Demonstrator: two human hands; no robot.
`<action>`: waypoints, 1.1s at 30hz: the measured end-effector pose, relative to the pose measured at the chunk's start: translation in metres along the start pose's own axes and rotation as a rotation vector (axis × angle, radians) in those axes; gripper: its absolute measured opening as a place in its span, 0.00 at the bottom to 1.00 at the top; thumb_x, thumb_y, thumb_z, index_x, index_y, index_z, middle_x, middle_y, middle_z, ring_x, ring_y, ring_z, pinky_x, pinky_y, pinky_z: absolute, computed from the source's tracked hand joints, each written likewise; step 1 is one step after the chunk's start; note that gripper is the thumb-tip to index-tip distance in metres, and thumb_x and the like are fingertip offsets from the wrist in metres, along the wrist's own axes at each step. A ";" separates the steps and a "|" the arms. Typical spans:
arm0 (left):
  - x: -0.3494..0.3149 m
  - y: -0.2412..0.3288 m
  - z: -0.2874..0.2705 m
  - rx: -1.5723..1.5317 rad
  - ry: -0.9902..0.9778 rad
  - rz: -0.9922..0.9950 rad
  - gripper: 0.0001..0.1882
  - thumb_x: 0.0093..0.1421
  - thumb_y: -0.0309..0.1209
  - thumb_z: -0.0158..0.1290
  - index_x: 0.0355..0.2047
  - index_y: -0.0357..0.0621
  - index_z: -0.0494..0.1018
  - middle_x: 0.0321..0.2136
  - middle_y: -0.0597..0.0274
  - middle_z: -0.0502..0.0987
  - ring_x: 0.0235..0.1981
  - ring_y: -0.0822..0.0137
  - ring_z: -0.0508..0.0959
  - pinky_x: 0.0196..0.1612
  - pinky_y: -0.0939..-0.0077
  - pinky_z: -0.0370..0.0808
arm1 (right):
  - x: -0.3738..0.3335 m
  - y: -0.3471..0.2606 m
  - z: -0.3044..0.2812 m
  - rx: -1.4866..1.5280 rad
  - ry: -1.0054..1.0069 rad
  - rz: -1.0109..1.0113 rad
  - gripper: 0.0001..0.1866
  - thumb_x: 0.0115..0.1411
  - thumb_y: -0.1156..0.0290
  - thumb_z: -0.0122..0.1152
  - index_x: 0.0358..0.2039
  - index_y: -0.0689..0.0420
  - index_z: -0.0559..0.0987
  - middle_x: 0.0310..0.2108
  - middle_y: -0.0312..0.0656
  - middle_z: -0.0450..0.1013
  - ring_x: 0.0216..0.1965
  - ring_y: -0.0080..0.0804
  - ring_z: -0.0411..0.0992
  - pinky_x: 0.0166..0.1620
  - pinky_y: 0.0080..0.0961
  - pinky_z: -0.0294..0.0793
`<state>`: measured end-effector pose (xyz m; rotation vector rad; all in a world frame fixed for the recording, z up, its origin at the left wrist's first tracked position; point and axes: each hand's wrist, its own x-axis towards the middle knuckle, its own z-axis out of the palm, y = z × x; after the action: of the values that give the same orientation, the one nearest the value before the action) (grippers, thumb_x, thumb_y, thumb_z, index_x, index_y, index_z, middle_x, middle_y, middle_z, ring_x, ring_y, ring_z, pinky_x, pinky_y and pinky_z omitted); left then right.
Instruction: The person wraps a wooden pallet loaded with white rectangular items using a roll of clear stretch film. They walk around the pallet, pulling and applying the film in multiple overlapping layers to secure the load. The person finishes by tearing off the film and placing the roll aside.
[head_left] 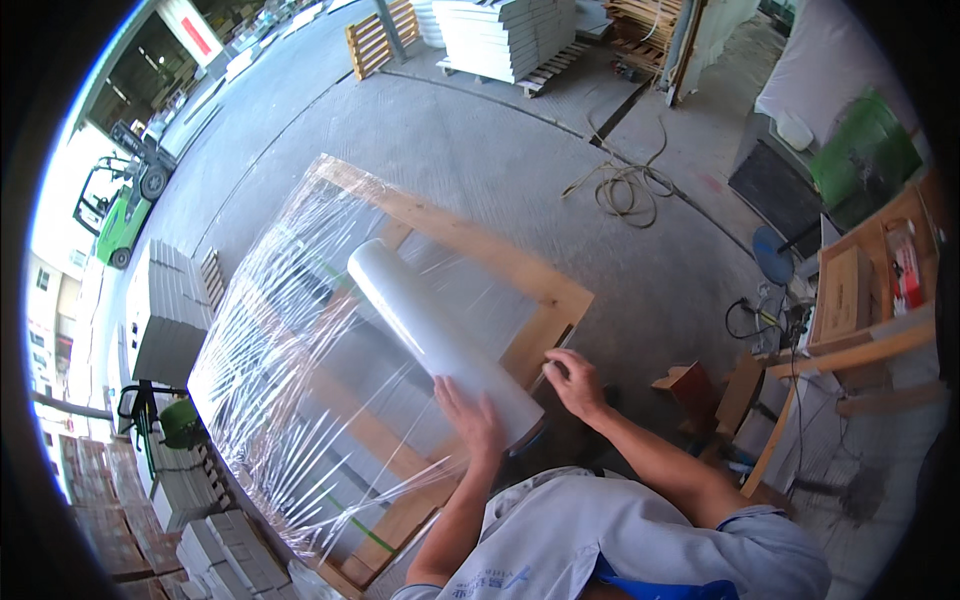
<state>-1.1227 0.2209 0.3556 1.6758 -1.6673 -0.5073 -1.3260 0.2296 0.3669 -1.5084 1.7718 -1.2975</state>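
A large roll of clear stretch film (420, 325) lies slantwise on top of a wooden-framed load (440, 222) that is partly wrapped in film. My left hand (470, 415), a little blurred, rests flat on the roll's near part with its fingers spread. Just beyond the load's right corner is my right hand (575, 385), fingers curled and pinched together. A small dark bit shows at those fingertips, too small to name. Shiny wrinkled film (270, 330) covers the load's left side, with wooden boards and green straps showing through.
A coiled hose or cable (630, 190) lies on the floor ahead. To the right stand a wooden box (845, 290) on a bench, and a green bin (865, 160). Stacked slabs (165, 310) stand left, a green forklift (122, 205) beyond. A pallet of white slabs (505, 40) stands at the back.
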 end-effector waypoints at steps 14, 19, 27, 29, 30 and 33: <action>0.054 0.143 0.111 0.559 0.028 -0.518 0.47 0.56 0.42 0.54 0.64 0.26 0.41 0.66 0.36 0.43 0.68 0.42 0.44 0.64 0.46 0.47 | 0.212 0.126 -0.114 0.307 -0.146 0.287 0.13 0.61 0.64 0.56 0.38 0.62 0.78 0.31 0.44 0.78 0.35 0.30 0.77 0.40 0.26 0.74; 0.066 0.178 0.128 0.625 0.025 -0.529 0.49 0.54 0.44 0.55 0.64 0.26 0.42 0.66 0.34 0.39 0.68 0.38 0.39 0.63 0.38 0.46 | 0.299 0.081 -0.030 0.230 -0.354 0.158 0.16 0.59 0.62 0.58 0.41 0.60 0.78 0.34 0.47 0.78 0.38 0.38 0.78 0.42 0.30 0.75; 0.082 0.196 0.146 0.630 -0.064 -0.672 0.50 0.52 0.48 0.55 0.63 0.27 0.46 0.67 0.35 0.37 0.68 0.37 0.33 0.62 0.31 0.35 | 0.398 0.001 0.125 -0.038 -0.587 -0.241 0.29 0.55 0.56 0.61 0.53 0.60 0.70 0.48 0.54 0.72 0.51 0.50 0.70 0.55 0.38 0.68; 0.083 0.197 0.152 0.638 -0.054 -0.645 0.49 0.53 0.49 0.54 0.64 0.27 0.46 0.66 0.34 0.39 0.67 0.35 0.36 0.61 0.29 0.35 | 0.418 -0.012 0.165 -0.123 -0.560 -0.409 0.32 0.55 0.53 0.60 0.55 0.62 0.68 0.49 0.56 0.71 0.52 0.52 0.69 0.56 0.38 0.67; 0.082 0.197 0.155 0.656 -0.069 -0.653 0.49 0.53 0.49 0.54 0.64 0.27 0.46 0.66 0.34 0.41 0.67 0.34 0.38 0.61 0.28 0.36 | 0.431 -0.020 0.187 -0.207 -0.549 -0.470 0.34 0.55 0.52 0.59 0.55 0.62 0.67 0.50 0.56 0.71 0.52 0.51 0.69 0.56 0.38 0.67; 0.080 0.200 0.170 0.653 0.010 -0.644 0.48 0.52 0.50 0.55 0.63 0.30 0.50 0.66 0.38 0.44 0.67 0.37 0.43 0.60 0.27 0.39 | 0.449 -0.042 0.230 -0.157 -0.766 -0.586 0.35 0.57 0.46 0.56 0.56 0.61 0.68 0.50 0.56 0.71 0.51 0.50 0.70 0.55 0.37 0.68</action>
<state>-1.3756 0.1248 0.4004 2.7149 -1.3260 -0.2416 -1.2428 -0.2686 0.3992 -2.3146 0.9810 -0.6274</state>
